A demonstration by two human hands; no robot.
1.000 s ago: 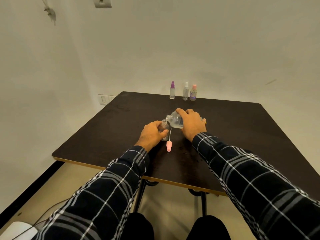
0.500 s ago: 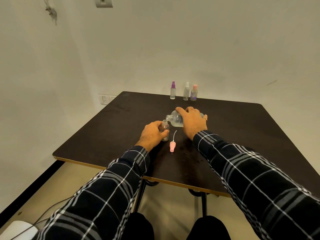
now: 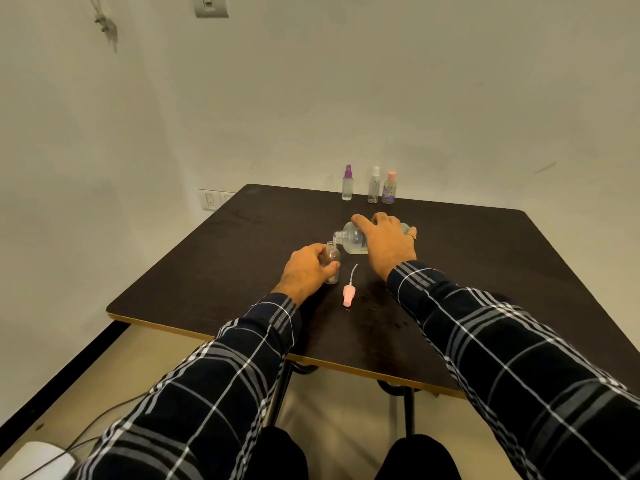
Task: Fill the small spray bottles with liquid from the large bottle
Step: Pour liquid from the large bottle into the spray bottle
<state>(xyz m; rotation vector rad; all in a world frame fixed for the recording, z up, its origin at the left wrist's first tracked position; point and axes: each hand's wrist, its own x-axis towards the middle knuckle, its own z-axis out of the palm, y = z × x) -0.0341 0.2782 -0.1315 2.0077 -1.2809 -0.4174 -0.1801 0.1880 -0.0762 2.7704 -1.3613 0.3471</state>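
Note:
My left hand (image 3: 307,271) grips a small clear bottle (image 3: 332,260) that stands upright and uncapped on the dark table (image 3: 485,265). My right hand (image 3: 388,245) holds the large clear bottle (image 3: 350,239) tipped on its side, with its open mouth just over the small bottle's neck. A pink spray cap (image 3: 348,294) with its thin white tube lies on the table just in front of both bottles.
At the table's far edge stand three small bottles: one with a purple cap (image 3: 347,183), one clear (image 3: 374,185), and one with a pink cap (image 3: 389,188). The wall rises close behind them. A white object (image 3: 34,460) and cables lie on the floor at lower left.
The large bottle's mouth has stayed over the small bottle while both hands keep their grip. The view shifted slightly, so everything sits a little lower in the frame.

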